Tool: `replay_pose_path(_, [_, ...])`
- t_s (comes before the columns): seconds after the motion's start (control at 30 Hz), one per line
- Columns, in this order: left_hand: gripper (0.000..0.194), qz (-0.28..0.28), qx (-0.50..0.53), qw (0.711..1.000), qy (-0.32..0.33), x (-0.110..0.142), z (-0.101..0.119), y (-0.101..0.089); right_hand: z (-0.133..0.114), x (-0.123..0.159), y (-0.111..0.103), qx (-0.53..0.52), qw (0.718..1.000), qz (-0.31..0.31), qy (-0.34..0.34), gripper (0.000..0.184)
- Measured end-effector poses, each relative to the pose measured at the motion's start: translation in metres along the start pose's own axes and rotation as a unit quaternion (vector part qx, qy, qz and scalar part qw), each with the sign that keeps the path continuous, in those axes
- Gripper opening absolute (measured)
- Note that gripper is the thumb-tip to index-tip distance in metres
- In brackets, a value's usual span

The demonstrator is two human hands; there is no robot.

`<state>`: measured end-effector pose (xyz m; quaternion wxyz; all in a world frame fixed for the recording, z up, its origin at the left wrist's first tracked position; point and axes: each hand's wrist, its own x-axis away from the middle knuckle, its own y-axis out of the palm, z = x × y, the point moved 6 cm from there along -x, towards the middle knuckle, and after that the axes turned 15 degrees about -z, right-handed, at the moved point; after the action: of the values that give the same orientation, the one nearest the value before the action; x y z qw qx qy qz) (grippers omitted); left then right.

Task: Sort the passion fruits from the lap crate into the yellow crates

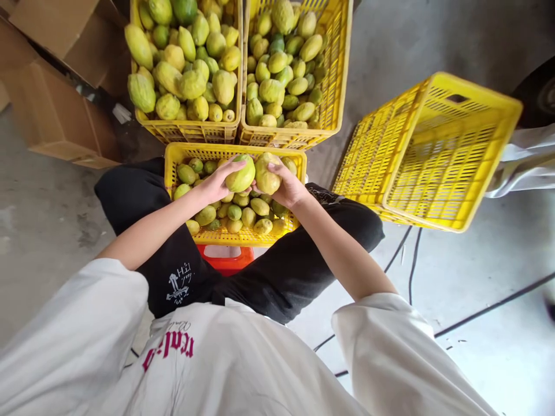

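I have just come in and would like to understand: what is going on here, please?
A seated person is holding two fruits close together above a yellow crate between their knees. The left hand grips a greener fruit, and the right hand a yellower fruit. More fruit lies in that crate. Just beyond it stand a far left crate and a far right crate, both holding similar fruit.

Left hand (pixel 217 182), right hand (pixel 289 186) partly hidden behind held fruits (pixel 241 174); upper-left crate (pixel 186 124) cut off by top edge.
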<state>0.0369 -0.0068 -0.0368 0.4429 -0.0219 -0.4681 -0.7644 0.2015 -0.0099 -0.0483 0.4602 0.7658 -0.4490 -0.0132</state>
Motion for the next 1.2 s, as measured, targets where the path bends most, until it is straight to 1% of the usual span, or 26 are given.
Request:
replay_pose_path(0.07, [0.035,0.021,0.037,0.999,0.010,0.001,0.004,0.002,-0.004,0.000,0.003,-0.008,1.000,0.011,-0.004,0.037])
replay_pose_path(0.1, [0.034,0.029,0.058,0.998,0.015,0.002,0.005,0.003,-0.005,0.001,0.004,-0.010,1.000,0.021,-0.004,0.035])
replay_pose_path(0.2, [0.038,0.028,0.099,0.995,0.020,0.003,0.008,0.005,-0.009,0.003,0.004,-0.009,0.999,0.050,-0.003,0.033])
replay_pose_path(0.27, [0.041,0.020,0.106,0.994,0.022,0.003,0.010,0.005,-0.013,0.003,0.003,-0.010,0.998,0.055,-0.014,0.033])
replay_pose_path(0.33, [0.042,0.024,0.109,0.993,0.031,0.003,0.013,0.004,-0.016,0.004,0.000,-0.014,0.998,0.052,-0.032,0.031])
replay_pose_path(0.47, [0.034,0.052,0.103,0.992,0.058,0.005,0.019,0.001,-0.021,0.004,-0.004,-0.002,0.997,0.062,-0.051,0.025])
replay_pose_path(0.57, [0.034,0.045,0.089,0.993,0.057,0.005,0.016,0.003,-0.021,0.004,0.000,0.021,0.996,0.070,-0.045,0.021])
replay_pose_path(0.67, [0.034,0.035,0.072,0.996,0.045,0.003,0.011,0.004,-0.020,0.003,0.009,0.032,0.997,0.059,-0.042,0.021])
replay_pose_path(0.73, [0.031,0.031,0.059,0.997,0.037,0.002,0.007,0.004,-0.019,0.003,0.014,0.032,0.997,0.049,-0.051,0.025])
replay_pose_path(0.8, [0.027,0.028,0.048,0.998,0.036,0.001,0.006,0.003,-0.019,0.002,0.016,0.030,0.997,0.043,-0.065,0.032])
replay_pose_path(0.87, [0.019,0.028,0.038,0.998,0.049,0.001,0.007,0.003,-0.020,0.002,0.017,0.029,0.996,0.043,-0.074,0.038])
replay_pose_path(0.93, [0.014,0.033,0.030,0.997,0.065,0.001,0.008,0.003,-0.020,0.002,0.017,0.030,0.996,0.048,-0.075,0.038])
replay_pose_path(1.0, [0.018,0.043,0.030,0.996,0.069,0.001,0.007,0.001,-0.020,0.002,0.018,0.031,0.996,0.051,-0.073,0.037])
replay_pose_path(1.13, [0.039,0.073,0.043,0.995,0.061,-0.001,0.004,-0.007,-0.022,0.002,0.017,0.016,0.996,0.044,-0.078,0.042])
replay_pose_path(1.2, [0.040,0.079,0.050,0.993,0.068,-0.002,0.006,-0.009,-0.022,0.004,0.014,0.005,0.997,0.047,-0.056,0.035])
